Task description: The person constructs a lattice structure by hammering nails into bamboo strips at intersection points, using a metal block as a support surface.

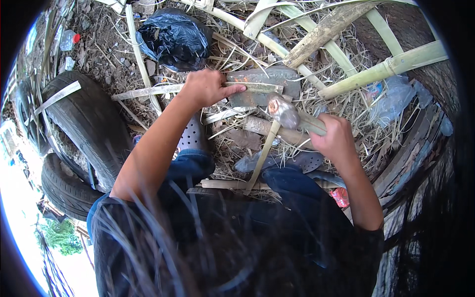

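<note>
My left hand [204,88] is closed around a split bamboo strip [260,87], its thumb lying along the top. The strip's right end rests on a flat grey slab [284,75] with rusty patches, and its other end sticks out left past my wrist. In my right hand [334,137] is a hammer, gripped by its pale handle [311,123]. The worn, rounded hammer head [283,111] hangs just below and right of the strip's end, slightly blurred; whether it touches the slab I cannot tell. Beneath the hammer lies a short round piece of wood [267,128].
Old tyres [86,119] stand at the left. A black plastic bag [174,38] sits beyond my left hand. Bamboo poles [391,67] and a thick stick [324,35] cross the far right. Shavings and clear plastic [393,101] litter the ground. My perforated shoes [190,136] flank the work.
</note>
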`<state>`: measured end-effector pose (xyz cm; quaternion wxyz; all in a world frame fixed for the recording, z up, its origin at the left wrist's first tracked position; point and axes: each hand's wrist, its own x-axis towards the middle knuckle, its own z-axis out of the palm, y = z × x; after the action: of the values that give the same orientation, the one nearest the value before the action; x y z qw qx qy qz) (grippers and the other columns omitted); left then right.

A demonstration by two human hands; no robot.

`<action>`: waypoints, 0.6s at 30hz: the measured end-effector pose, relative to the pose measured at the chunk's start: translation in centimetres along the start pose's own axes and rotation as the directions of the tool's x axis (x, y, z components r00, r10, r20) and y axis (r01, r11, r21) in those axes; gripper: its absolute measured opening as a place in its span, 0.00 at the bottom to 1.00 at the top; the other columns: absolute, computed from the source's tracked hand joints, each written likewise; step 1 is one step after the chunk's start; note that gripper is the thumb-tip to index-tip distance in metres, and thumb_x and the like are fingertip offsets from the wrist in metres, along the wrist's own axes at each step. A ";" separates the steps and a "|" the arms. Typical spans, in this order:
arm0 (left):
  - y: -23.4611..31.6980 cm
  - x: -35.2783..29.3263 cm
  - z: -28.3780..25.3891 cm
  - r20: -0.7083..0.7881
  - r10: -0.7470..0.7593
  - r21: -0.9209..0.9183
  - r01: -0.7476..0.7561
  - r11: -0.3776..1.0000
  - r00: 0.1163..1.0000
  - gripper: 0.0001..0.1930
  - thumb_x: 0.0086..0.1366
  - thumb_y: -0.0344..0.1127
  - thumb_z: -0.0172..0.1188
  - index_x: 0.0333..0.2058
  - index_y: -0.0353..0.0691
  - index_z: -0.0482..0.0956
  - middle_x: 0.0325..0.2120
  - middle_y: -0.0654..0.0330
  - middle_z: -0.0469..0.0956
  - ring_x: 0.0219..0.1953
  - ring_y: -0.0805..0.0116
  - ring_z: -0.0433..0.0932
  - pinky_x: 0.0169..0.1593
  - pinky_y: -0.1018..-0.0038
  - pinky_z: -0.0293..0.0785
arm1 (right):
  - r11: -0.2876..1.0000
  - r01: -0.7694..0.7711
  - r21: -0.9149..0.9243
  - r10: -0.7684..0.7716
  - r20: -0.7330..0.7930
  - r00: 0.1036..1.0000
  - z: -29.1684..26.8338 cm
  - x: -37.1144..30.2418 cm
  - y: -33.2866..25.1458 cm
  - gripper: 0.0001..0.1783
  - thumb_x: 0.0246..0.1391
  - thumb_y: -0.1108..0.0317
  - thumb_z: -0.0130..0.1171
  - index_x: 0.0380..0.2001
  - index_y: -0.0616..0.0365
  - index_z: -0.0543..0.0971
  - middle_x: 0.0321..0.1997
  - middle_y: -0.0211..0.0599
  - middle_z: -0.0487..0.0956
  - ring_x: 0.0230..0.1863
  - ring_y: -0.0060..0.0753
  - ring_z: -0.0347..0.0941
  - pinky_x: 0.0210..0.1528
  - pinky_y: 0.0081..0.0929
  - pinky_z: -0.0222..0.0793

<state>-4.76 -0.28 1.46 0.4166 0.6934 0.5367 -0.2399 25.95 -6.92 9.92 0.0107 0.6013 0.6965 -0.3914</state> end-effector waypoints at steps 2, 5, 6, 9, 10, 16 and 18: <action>-0.4 -0.2 0.5 -0.009 0.011 0.008 -0.011 1.000 1.000 0.41 0.55 0.77 0.48 0.23 0.37 0.83 0.23 0.47 0.80 0.34 0.47 0.81 0.42 0.57 0.76 | 1.000 0.001 -0.020 -0.001 0.003 1.000 0.2 -0.5 0.4 0.11 0.37 0.67 0.66 0.23 0.62 0.76 0.22 0.50 0.77 0.27 0.54 0.77 0.30 0.45 0.72; 0.1 -0.1 0.1 -0.032 0.017 0.034 -0.016 0.999 0.999 0.40 0.54 0.76 0.50 0.22 0.37 0.82 0.22 0.47 0.80 0.33 0.46 0.81 0.41 0.57 0.76 | 0.998 0.050 -0.044 -0.050 -0.016 0.999 -1.0 -1.8 0.0 0.11 0.35 0.68 0.66 0.23 0.60 0.76 0.22 0.46 0.77 0.26 0.51 0.77 0.28 0.42 0.72; 0.0 -0.2 -0.1 -0.026 0.005 0.025 -0.004 1.000 1.000 0.40 0.54 0.76 0.50 0.21 0.36 0.81 0.22 0.47 0.80 0.32 0.47 0.81 0.40 0.57 0.76 | 0.994 0.106 0.031 -0.105 -0.012 0.994 -1.8 -2.2 -0.7 0.11 0.34 0.68 0.66 0.23 0.60 0.75 0.22 0.46 0.77 0.25 0.51 0.77 0.28 0.41 0.72; -0.5 0.0 0.5 -0.032 0.009 0.030 -0.008 1.000 0.999 0.39 0.55 0.74 0.52 0.20 0.36 0.80 0.20 0.47 0.79 0.31 0.47 0.81 0.39 0.57 0.76 | 0.978 0.152 0.140 -0.153 -0.001 0.988 -2.4 -2.8 -1.9 0.11 0.34 0.69 0.65 0.22 0.60 0.75 0.22 0.46 0.77 0.25 0.50 0.77 0.28 0.40 0.73; -0.7 -0.1 0.6 -0.053 0.030 0.027 -0.029 0.999 0.998 0.38 0.55 0.74 0.52 0.20 0.36 0.80 0.19 0.47 0.79 0.30 0.46 0.81 0.38 0.57 0.76 | 0.972 0.153 0.181 -0.156 0.004 0.988 -2.6 -2.7 -2.0 0.11 0.33 0.69 0.65 0.22 0.61 0.75 0.21 0.46 0.77 0.25 0.50 0.77 0.29 0.40 0.73; -0.5 0.1 0.5 -0.120 0.065 0.011 -0.064 0.998 0.991 0.37 0.56 0.71 0.54 0.17 0.35 0.78 0.16 0.47 0.77 0.25 0.46 0.79 0.34 0.56 0.75 | 0.999 0.022 -0.039 -0.022 0.007 1.000 0.1 -0.6 1.2 0.09 0.35 0.70 0.64 0.22 0.60 0.75 0.20 0.45 0.77 0.24 0.50 0.77 0.27 0.41 0.73; -0.6 0.2 0.8 -0.074 0.069 0.065 -0.064 0.996 0.995 0.40 0.56 0.75 0.48 0.19 0.38 0.82 0.18 0.49 0.79 0.27 0.48 0.81 0.37 0.57 0.77 | 0.997 0.049 0.054 -0.049 -0.010 0.999 -0.4 -1.3 0.5 0.10 0.34 0.70 0.65 0.21 0.59 0.74 0.21 0.44 0.77 0.23 0.49 0.77 0.26 0.41 0.72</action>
<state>-5.20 -0.79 0.65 0.3815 0.7322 0.5212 -0.2160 26.92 -7.80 10.56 -0.0181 0.5858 0.7002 -0.4077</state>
